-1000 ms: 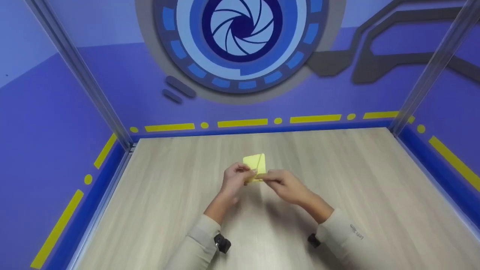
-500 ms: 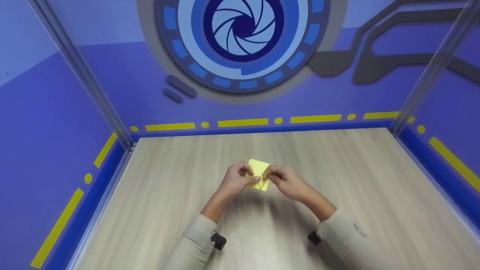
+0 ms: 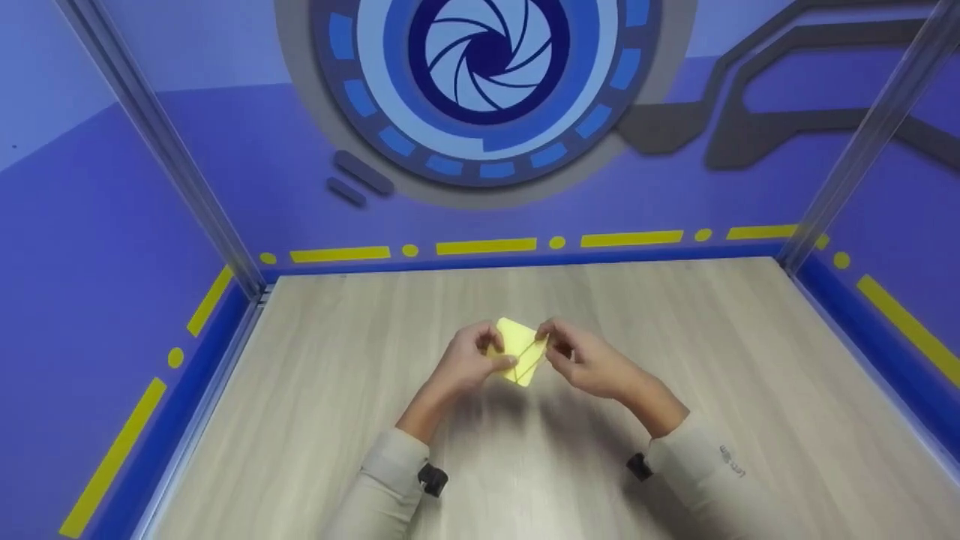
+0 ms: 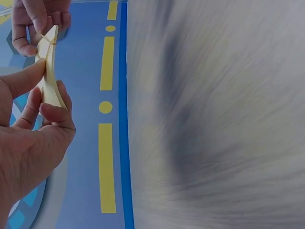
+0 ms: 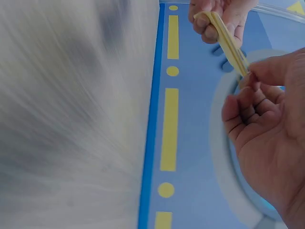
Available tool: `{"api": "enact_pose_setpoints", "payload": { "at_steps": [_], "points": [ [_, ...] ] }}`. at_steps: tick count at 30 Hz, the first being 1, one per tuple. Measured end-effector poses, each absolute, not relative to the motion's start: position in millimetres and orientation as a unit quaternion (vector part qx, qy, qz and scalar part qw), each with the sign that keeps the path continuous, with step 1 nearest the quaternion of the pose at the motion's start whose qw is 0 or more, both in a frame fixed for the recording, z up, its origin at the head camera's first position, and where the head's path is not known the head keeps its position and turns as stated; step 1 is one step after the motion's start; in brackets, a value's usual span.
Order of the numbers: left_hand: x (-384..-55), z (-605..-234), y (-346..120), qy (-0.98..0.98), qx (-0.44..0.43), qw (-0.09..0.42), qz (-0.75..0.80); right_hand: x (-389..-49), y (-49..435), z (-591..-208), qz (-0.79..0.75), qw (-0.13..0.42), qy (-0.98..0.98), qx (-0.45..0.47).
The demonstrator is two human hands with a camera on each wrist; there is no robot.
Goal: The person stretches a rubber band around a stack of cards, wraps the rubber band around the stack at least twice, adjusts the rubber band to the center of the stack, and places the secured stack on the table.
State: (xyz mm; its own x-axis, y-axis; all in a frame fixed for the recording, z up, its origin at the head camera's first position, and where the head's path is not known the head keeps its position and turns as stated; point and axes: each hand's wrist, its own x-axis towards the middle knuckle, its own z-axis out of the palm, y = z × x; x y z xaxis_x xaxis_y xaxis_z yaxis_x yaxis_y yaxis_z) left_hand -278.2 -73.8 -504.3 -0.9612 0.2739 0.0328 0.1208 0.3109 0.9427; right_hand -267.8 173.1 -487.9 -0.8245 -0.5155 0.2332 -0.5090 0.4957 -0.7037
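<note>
A thin pad of yellow notes [image 3: 517, 335], with a rubber band [image 3: 530, 351] lying slantwise across it, is held above the table between my hands. My left hand [image 3: 469, 358] grips its left side, thumb on the near face and fingers behind. At the opposite corner my right hand [image 3: 591, 362] pinches the band with thumb and fingertips. The left wrist view shows the band wrapped round the far end of the pad [image 4: 52, 90]. Seen edge-on in the right wrist view, the pad [image 5: 224, 38] is slightly bent, and the fingertips partly hide its end.
Below the hands lies a wood-grain table [image 3: 360, 315]. Blue printed walls [image 3: 225, 180] with yellow markings enclose its back and sides, and metal posts [image 3: 180, 165] stand at the corners. A black wrist camera [image 3: 433, 480] sits at each cuff.
The pad has turned and come slightly nearer. The band now crosses it at a slant, and my right hand has moved outward to the right along the pad's corner. My left hand keeps its grip.
</note>
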Motion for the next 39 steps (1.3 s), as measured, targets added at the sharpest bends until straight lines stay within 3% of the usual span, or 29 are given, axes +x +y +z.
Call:
{"api": "enact_pose_setpoints", "payload": {
  "at_steps": [13, 26, 39],
  "points": [
    [-279.8, -505.0, -76.6, 0.808, 0.151, 0.077, 0.564, -273.1, 172.7, -488.6, -0.298, -0.084, 0.887, -0.343],
    [-278.2, -507.0, -73.5, 0.785, 0.187, 0.109, 0.58, -291.0, 186.9, -500.1, -0.51, 0.045, 0.81, -0.286],
    [-276.1, -520.3, -66.7, 0.803, 0.14, 0.079, 0.575, -291.0, 181.1, -516.7, -0.617, 0.074, 0.755, -0.21]
  ]
}}
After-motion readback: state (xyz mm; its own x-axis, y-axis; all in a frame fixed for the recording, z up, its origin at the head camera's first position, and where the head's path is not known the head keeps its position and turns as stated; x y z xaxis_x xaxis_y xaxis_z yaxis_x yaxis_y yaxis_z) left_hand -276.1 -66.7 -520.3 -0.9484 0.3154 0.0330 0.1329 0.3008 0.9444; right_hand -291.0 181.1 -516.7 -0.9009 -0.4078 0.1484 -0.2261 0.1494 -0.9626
